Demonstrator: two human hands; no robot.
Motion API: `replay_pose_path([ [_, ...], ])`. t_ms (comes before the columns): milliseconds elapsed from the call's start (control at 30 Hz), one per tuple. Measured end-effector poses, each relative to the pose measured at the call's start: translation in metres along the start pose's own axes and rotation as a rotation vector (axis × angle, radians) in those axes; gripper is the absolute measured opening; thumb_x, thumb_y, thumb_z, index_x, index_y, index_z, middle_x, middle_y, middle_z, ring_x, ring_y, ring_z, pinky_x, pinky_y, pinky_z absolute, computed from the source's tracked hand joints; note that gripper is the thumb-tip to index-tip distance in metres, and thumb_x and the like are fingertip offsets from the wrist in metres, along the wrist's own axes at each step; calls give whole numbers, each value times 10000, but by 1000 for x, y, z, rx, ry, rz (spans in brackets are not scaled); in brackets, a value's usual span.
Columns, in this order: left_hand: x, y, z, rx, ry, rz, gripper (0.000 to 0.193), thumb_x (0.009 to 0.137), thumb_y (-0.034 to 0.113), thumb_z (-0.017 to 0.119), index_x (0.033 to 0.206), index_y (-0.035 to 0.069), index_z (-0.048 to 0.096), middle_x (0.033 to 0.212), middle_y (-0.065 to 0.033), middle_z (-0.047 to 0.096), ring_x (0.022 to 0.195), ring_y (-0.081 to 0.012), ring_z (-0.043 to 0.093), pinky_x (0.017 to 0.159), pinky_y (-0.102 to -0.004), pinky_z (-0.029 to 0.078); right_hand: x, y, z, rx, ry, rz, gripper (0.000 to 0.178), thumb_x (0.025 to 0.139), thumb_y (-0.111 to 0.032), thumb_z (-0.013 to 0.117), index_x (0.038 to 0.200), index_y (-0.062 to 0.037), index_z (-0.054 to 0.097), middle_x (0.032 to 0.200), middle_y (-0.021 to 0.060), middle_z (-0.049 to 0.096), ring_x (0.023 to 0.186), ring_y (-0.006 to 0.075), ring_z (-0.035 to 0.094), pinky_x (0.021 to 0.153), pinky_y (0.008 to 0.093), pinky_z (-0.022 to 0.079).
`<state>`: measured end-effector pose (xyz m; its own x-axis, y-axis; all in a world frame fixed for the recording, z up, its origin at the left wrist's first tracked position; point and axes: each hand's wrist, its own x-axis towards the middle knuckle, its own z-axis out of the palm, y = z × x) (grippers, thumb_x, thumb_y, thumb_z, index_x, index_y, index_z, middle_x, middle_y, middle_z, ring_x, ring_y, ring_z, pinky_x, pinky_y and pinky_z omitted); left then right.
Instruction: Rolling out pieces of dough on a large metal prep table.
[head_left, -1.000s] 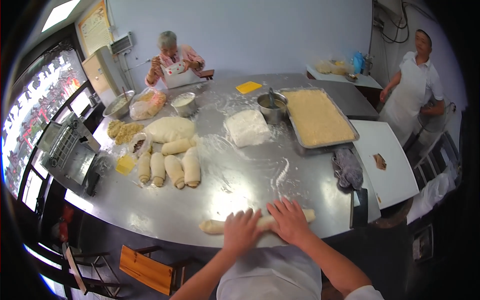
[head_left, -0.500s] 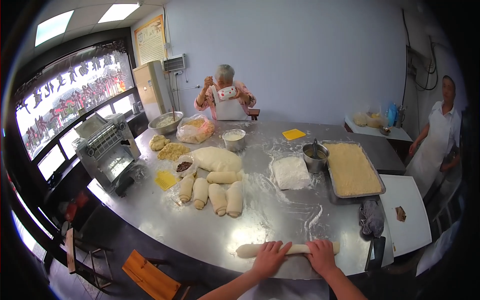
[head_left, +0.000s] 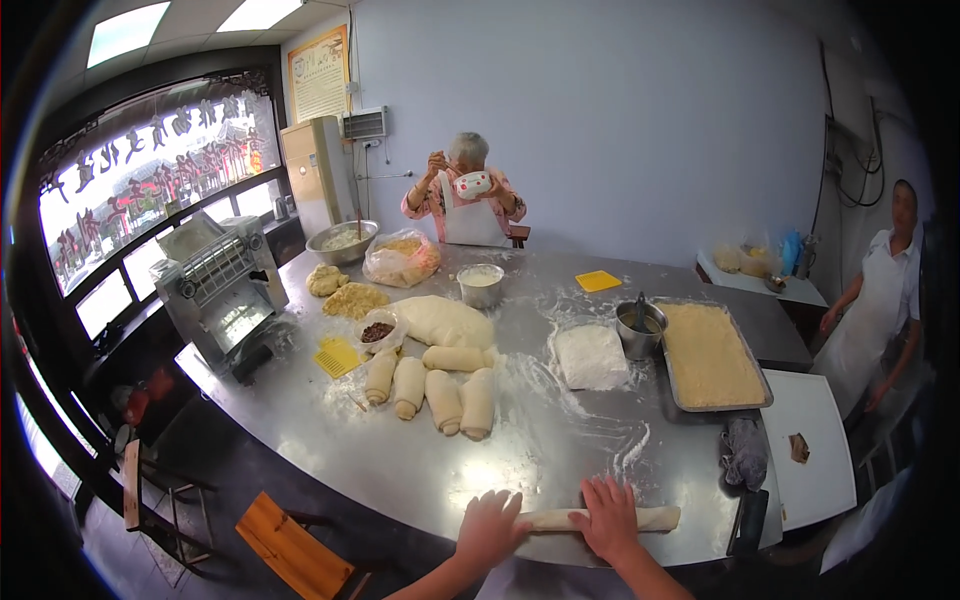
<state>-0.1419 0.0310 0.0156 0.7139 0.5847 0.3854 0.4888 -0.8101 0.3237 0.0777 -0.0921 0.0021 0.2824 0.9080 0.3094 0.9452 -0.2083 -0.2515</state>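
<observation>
A long pale dough roll (head_left: 655, 519) lies along the front edge of the steel table. My left hand (head_left: 490, 532) rests over its left end, fingers stretched out, hiding that end. Flat on the middle of the roll is my right hand (head_left: 606, 518), its fingers spread and pointing away from me. Beyond them, several short rolled dough pieces (head_left: 408, 388) sit beside a large slab of dough (head_left: 436, 321). A block of white floury dough (head_left: 591, 357) is farther right, next to a metal pot (head_left: 640, 328) with a handled tool in it.
A tray of yellowish crumbly filling (head_left: 708, 355) stands at the right, with a dark cloth (head_left: 743, 455) and a black-handled tool (head_left: 748, 520) nearer me. A dough-rolling machine (head_left: 222, 292) occupies the left end. Across the table a person (head_left: 470, 195) holds a bowl; another person stands at right.
My left hand has slid leftward to the roll's left end, and its fingers have spread. My right hand has shifted a little left along the roll. The view has tilted slightly.
</observation>
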Motion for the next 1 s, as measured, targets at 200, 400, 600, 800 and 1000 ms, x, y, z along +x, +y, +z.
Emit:
replay_pose_path([
  [200, -10, -19, -8, 18, -303, 32, 495, 915, 569, 676, 1142, 132, 630, 972, -98, 624, 946, -323, 641, 832, -486, 517, -19, -6, -12, -71, 21, -93, 586, 958, -529, 626, 1365, -107, 605, 1389, 161, 605, 1342, 388, 501, 1129, 608, 335],
  [400, 41, -69, -23, 106, -317, 148, 436, 962, 551, 627, 906, 123, 684, 879, -100, 697, 856, -317, 702, 742, -465, 562, 29, 17, 26, -97, 174, 59, 465, 940, -460, 665, 1210, -82, 654, 1275, 141, 649, 1218, 375, 550, 1007, 513, 405],
  [600, 3, -50, -6, 114, -94, 48, 483, 958, 468, 660, 1238, 74, 653, 1121, -139, 668, 1159, -347, 617, 1035, -529, 457, -31, -14, 2, -85, 153, -87, 550, 899, -415, 714, 1306, -56, 626, 1339, 160, 630, 1279, 384, 544, 1099, 561, 369],
  [800, 4, 27, 9, 37, 64, 97, 679, 957, 426, 664, 1477, 24, 492, 1448, -216, 533, 1404, -387, 471, 1204, -546, 323, -40, -8, -27, 190, -1, -15, 582, 890, -389, 725, 1350, -53, 607, 1370, 169, 618, 1313, 376, 535, 1137, 588, 344],
  [1000, 28, 103, 104, -113, 59, 342, 632, 997, 420, 616, 1467, 15, 494, 1395, -165, 608, 1309, -349, 568, 1136, -557, 400, -38, 58, -42, -39, -104, -53, 561, 840, -406, 751, 1269, -68, 626, 1286, 114, 663, 1246, 311, 589, 1078, 501, 414],
])
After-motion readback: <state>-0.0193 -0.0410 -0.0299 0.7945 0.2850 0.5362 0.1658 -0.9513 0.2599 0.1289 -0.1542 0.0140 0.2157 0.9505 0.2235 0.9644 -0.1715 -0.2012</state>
